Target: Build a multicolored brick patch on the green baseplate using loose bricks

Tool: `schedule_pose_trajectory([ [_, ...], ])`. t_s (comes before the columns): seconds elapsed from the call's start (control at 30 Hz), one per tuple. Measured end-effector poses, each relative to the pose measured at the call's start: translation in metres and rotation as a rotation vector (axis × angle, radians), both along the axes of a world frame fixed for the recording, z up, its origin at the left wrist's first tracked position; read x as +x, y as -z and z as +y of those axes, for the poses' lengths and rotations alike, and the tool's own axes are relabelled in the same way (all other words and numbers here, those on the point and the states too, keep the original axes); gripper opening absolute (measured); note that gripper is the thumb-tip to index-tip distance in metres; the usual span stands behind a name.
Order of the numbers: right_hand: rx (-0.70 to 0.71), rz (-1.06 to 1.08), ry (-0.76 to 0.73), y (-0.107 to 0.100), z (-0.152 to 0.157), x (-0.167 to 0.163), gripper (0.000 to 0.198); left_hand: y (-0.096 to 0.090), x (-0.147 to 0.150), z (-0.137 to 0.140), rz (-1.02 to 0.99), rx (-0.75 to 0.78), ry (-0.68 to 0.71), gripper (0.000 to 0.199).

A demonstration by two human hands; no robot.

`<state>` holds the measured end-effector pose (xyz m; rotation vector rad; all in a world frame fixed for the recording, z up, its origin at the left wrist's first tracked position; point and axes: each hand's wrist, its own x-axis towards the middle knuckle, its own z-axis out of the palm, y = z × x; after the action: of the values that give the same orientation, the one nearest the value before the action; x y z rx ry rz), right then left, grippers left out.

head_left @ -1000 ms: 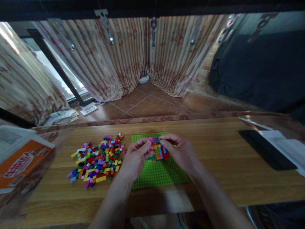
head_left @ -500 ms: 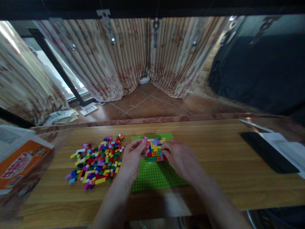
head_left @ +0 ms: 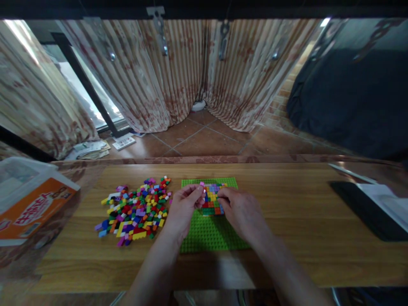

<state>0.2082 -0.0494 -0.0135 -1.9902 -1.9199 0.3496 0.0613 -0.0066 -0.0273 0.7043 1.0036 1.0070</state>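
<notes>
A green baseplate (head_left: 210, 238) lies on the wooden table, with a block of many-coloured bricks (head_left: 212, 198) built on its upper part. Between thumb and forefinger, my left hand (head_left: 185, 207) pinches a small pink brick (head_left: 202, 184) at the left side of the built bricks. My right hand (head_left: 239, 208) is closed at their right side, fingertips against the coloured surface; whatever sits between those fingers is hidden. A loose pile of toy bricks (head_left: 137, 208) spreads over the table to the left of the baseplate.
An orange-and-white box (head_left: 38, 208) and a clear plastic bin (head_left: 25, 174) stand at the left. A black flat object (head_left: 366, 210) and white papers (head_left: 382, 199) lie on the right of the wooden table (head_left: 302, 238). Striped curtains (head_left: 178, 76) hang beyond.
The whole view has shifted slightly, so things appear a little farther right. Both hands keep nearly the same pose over the built bricks; the pink brick stays in my left hand.
</notes>
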Motion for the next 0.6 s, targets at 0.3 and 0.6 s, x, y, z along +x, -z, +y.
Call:
schedule_pose_trajectory([
  [0.3, 0.002, 0.163, 0.065, 0.000, 0.001, 0.002, 0.020, 0.001, 0.000, 0.000, 0.013, 0.009, 0.008, 0.030],
  [0.6, 0.070, 0.303, 0.171, 0.002, 0.004, 0.011, 0.012, -0.001, 0.000, 0.001, 0.005, 0.003, -0.018, 0.030],
])
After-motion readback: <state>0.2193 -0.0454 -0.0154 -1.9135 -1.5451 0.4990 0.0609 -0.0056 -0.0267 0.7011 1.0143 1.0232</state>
